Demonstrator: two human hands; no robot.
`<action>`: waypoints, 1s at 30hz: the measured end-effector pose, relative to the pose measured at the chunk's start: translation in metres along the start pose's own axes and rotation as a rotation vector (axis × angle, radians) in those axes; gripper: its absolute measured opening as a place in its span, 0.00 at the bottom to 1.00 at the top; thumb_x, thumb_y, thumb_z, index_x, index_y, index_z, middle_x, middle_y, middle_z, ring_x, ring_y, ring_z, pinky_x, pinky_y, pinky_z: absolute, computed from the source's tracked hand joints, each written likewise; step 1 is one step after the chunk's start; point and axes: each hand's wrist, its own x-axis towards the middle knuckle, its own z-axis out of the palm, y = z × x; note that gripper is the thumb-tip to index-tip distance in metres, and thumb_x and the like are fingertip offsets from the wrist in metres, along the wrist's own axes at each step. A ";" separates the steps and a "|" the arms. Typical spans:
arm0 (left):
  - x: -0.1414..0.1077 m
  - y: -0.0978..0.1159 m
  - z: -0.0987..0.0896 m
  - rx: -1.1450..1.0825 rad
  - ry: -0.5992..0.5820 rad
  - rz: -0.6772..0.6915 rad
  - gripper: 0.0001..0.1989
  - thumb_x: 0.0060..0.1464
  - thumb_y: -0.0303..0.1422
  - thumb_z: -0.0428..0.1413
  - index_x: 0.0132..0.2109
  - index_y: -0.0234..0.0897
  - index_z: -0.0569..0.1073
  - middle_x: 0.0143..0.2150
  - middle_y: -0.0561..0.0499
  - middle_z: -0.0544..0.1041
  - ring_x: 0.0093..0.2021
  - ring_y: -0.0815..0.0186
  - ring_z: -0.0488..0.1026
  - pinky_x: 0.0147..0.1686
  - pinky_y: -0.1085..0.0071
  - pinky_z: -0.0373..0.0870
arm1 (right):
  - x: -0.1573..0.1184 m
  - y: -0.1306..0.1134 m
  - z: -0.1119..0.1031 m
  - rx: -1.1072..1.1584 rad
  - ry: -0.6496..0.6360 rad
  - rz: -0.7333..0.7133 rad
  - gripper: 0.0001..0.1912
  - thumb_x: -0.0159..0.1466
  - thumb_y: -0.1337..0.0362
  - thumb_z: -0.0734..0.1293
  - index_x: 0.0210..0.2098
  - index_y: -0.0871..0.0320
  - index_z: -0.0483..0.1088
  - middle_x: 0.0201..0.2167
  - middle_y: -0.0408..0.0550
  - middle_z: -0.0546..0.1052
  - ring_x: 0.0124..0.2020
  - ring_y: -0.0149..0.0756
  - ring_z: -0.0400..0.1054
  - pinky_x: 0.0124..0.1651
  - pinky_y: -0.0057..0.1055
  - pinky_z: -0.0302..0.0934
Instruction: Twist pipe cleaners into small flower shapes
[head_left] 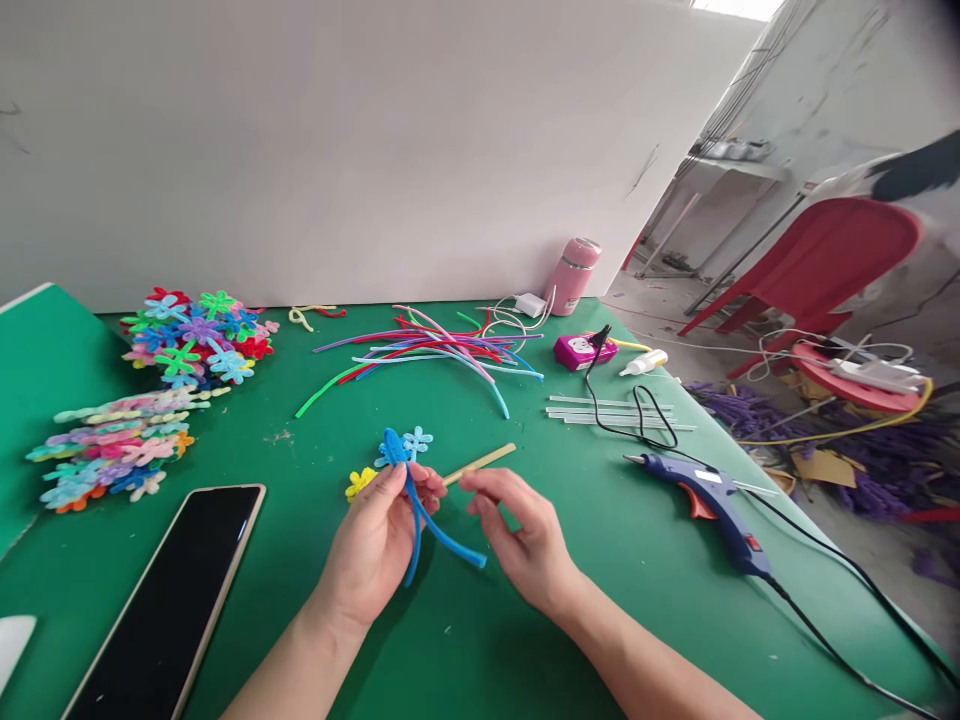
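Note:
Held between the thumb and fingers of my left hand [379, 535] is a blue pipe cleaner [442, 540], bent into folded loops at the top with two loose ends hanging down. My right hand [525, 535] is just to the right, its fingers loosely curled and slightly apart, with nothing visible in them. Behind the hands a thin tan stick [484, 462] lies slanted, its near end partly hidden by my fingers. A light blue pipe-cleaner flower [418, 442] and a yellow one [360, 483] lie behind my left hand, partly covered.
Loose coloured pipe cleaners [442, 350] lie at the back. Finished flowers [199, 335] are heaped at left above a phone [172, 590]. At right are a glue gun [705, 490] with its cord, clear glue sticks [585, 412], a magenta box [577, 352] and a pink bottle [574, 280].

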 end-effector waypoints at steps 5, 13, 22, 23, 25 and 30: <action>-0.012 -0.005 0.010 0.223 -0.171 -0.156 0.09 0.51 0.32 0.52 0.27 0.32 0.72 0.22 0.51 0.70 0.21 0.70 0.67 0.22 0.74 0.64 | 0.016 -0.010 -0.008 0.285 0.049 0.412 0.13 0.58 0.58 0.62 0.36 0.59 0.71 0.26 0.45 0.69 0.28 0.30 0.62 0.31 0.27 0.58; -0.011 -0.017 0.015 0.355 -0.225 -0.261 0.10 0.50 0.34 0.53 0.26 0.32 0.71 0.15 0.54 0.64 0.14 0.76 0.57 0.13 0.78 0.49 | 0.031 -0.015 -0.001 0.601 -0.197 0.659 0.19 0.55 0.51 0.64 0.29 0.63 0.73 0.10 0.36 0.59 0.13 0.22 0.53 0.19 0.21 0.46; -0.008 -0.026 -0.002 0.116 -0.280 -0.345 0.12 0.52 0.32 0.51 0.26 0.30 0.72 0.14 0.54 0.66 0.11 0.78 0.57 0.16 0.76 0.46 | 0.019 0.009 0.003 0.921 -0.162 0.652 0.14 0.54 0.56 0.67 0.31 0.62 0.73 0.14 0.38 0.66 0.16 0.22 0.59 0.22 0.20 0.52; -0.008 -0.026 -0.002 0.112 -0.292 -0.358 0.12 0.53 0.32 0.51 0.26 0.30 0.72 0.14 0.54 0.67 0.11 0.78 0.58 0.15 0.77 0.46 | 0.018 0.009 0.003 0.943 -0.156 0.652 0.14 0.54 0.56 0.67 0.30 0.63 0.73 0.14 0.38 0.66 0.16 0.21 0.59 0.21 0.20 0.52; -0.009 -0.027 -0.001 0.105 -0.319 -0.383 0.12 0.52 0.33 0.51 0.27 0.30 0.73 0.14 0.53 0.68 0.11 0.76 0.60 0.13 0.77 0.47 | 0.018 0.010 0.003 0.978 -0.169 0.658 0.14 0.53 0.56 0.68 0.29 0.63 0.72 0.13 0.38 0.66 0.14 0.21 0.58 0.20 0.20 0.52; -0.012 -0.028 0.000 0.072 -0.370 -0.411 0.11 0.51 0.34 0.52 0.28 0.30 0.74 0.15 0.51 0.70 0.11 0.73 0.62 0.10 0.78 0.53 | 0.017 0.009 0.004 1.041 -0.200 0.671 0.15 0.52 0.55 0.68 0.27 0.64 0.72 0.11 0.38 0.66 0.11 0.20 0.57 0.17 0.19 0.51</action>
